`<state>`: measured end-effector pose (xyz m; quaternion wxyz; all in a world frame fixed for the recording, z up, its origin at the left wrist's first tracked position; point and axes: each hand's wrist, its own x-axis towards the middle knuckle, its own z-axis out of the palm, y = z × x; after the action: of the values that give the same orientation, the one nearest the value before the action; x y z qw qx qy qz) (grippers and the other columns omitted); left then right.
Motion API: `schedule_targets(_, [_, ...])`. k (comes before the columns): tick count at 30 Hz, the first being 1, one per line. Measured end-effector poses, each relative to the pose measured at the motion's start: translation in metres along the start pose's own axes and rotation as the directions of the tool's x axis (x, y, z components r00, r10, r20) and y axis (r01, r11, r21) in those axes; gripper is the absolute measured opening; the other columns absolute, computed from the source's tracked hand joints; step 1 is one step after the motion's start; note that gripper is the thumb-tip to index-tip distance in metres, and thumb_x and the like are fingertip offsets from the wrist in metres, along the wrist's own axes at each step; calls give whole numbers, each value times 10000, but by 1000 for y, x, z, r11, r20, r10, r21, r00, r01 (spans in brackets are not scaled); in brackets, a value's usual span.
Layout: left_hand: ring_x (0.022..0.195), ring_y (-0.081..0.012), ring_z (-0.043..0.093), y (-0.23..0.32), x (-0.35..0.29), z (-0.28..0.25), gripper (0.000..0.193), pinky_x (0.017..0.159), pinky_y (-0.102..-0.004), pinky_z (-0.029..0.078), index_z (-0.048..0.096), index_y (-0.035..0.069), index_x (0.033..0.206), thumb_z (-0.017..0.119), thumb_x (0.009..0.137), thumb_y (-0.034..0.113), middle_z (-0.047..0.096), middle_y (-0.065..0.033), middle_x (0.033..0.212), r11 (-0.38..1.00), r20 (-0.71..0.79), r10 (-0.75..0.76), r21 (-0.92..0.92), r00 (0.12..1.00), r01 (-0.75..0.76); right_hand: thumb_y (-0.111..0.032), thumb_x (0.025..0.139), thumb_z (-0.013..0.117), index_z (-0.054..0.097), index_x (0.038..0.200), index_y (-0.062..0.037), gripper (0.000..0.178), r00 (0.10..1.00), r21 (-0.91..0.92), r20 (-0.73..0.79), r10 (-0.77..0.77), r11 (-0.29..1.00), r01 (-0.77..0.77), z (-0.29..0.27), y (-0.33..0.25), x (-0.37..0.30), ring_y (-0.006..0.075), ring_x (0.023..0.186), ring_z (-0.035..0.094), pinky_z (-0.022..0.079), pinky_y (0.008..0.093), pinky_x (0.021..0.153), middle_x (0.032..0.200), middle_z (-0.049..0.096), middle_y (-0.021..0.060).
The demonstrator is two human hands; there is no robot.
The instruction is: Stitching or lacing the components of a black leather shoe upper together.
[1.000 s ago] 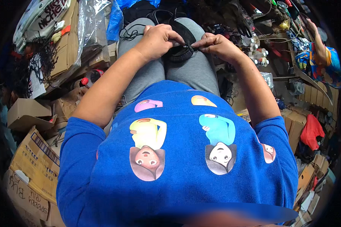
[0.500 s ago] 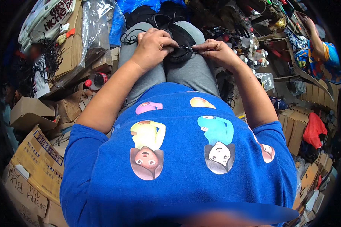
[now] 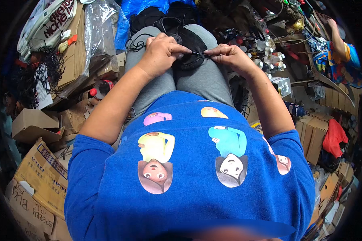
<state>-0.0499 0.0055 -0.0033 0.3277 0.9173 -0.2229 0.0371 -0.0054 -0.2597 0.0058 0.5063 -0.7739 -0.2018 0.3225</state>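
Note:
On my lap, over the right thigh, lies a black shoe-like piece (image 3: 191,62) with a rounded, ridged end toward me. My left hand (image 3: 163,50) is closed in a pinch at its upper side, the index finger stretched toward the middle. Facing it, my right hand (image 3: 229,56) pinches at the piece's right edge. A thin dark strand with small pale glints runs between the fingertips; what each hand grips is too small to name. Loose black cord (image 3: 136,45) lies over my left knee, beside the left hand.
Cardboard boxes (image 3: 34,124) and a red-capped bottle (image 3: 100,89) are at my left. To the right stand several small white-capped bottles (image 3: 273,60), a clear container (image 3: 282,86) and a red bag (image 3: 334,136). Another person's arm (image 3: 337,38) shows at the far right.
My left index finger has straightened and reaches slightly further right toward the right fingertips. The right hand stays about where it was.

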Motion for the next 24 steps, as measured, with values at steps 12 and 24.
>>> schedule_targets(12, [897, -179, 563, 20, 7, 15, 137, 886, -370, 324, 691, 178, 858, 689, 736, 243, 659, 17, 806, 944, 33, -264, -196, 964, 265, -106, 816, 684, 644, 1115, -42, 309, 989, 245, -27, 144, 960, -133, 14, -15, 0, 68, 877, 578, 453, 222, 826, 949, 663, 8])
schedule_targets(24, [1013, -231, 497, 10, 46, -32, 103, 841, -398, 374, 633, 128, 775, 696, 695, 144, 527, -27, 986, 920, 54, 308, 237, 950, -312, -118, 797, 711, 633, 826, -29, 121, 994, 127, 53, 95, 987, -101, 1, -22, 24, 48, 742, 556, 446, 196, 698, 787, 626, -11])
